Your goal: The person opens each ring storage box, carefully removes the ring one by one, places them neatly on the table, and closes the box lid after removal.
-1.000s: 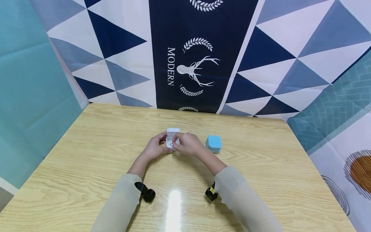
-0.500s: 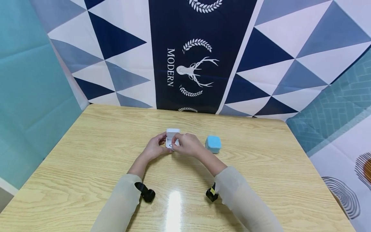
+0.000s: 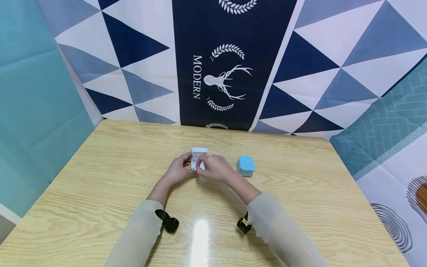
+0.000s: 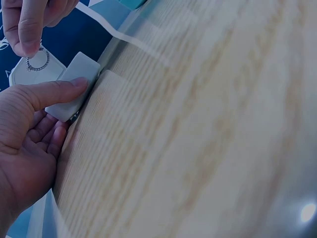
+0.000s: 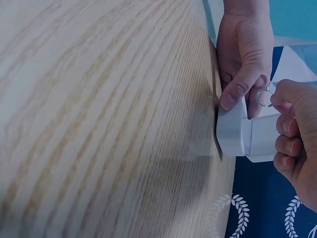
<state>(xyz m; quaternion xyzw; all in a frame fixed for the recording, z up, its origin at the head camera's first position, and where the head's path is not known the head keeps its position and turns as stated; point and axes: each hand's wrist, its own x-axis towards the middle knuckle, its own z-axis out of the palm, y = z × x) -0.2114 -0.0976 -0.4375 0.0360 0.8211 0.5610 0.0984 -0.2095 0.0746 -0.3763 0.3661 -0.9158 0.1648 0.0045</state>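
On the table, a white ring box (image 3: pixel 199 150) stands with its lid raised. My left hand (image 3: pixel 178 169) grips its base from the left, thumb along the front side, as the left wrist view shows. My right hand (image 3: pixel 215 167) pinches a silver ring (image 4: pixel 38 68) between thumb and index finger, the other fingers curled in. Small stones or beads line the ring's band. In the right wrist view the ring (image 5: pixel 258 98) is upright, clear of the box base (image 5: pixel 230 131), and overlaps the lid area behind. The right hand covers part of the box in the head view.
A light blue rounded box (image 3: pixel 246 165) sits on the wooden table (image 3: pixel 133 148) just right of the right hand. Behind the table's far edge hangs a patterned cloth (image 3: pixel 230 111). Black wrist cameras (image 3: pixel 171 224) hang below both sleeves.
My right hand has shifted slightly left and toward the front of the box, with the ring still pinched. The left hand, white box and blue box stay in place.
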